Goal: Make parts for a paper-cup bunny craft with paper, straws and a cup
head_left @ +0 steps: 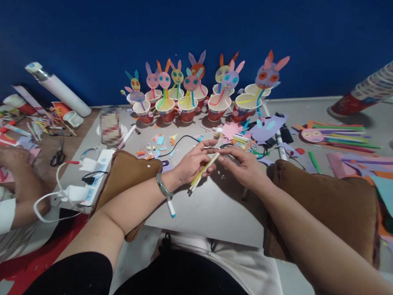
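Observation:
My left hand (pixel 196 164), with a bangle at the wrist, holds yellow and white straws (pixel 202 174), slanting down to the left above the table. The fingers of my right hand (pixel 239 164) close round the straws' upper end, close to the left fingertips. A thin, shiny rod-like piece shows at the fingertips; its kind cannot be made out. Behind my hands stand several paper cups (pixel 219 106) with bent straws and paper rabbit heads (pixel 231 80). A marker (pixel 170 207) lies under my left wrist.
Brown cushions (pixel 131 171) (pixel 323 212) lie under both forearms. A power strip (pixel 97 178) with cables is at left, near scissors (pixel 58 153) and another person's hand (pixel 9 158). Paper scraps (pixel 160 139) litter the middle. Loose straws (pixel 348 137) and stacked cups (pixel 362 95) are right.

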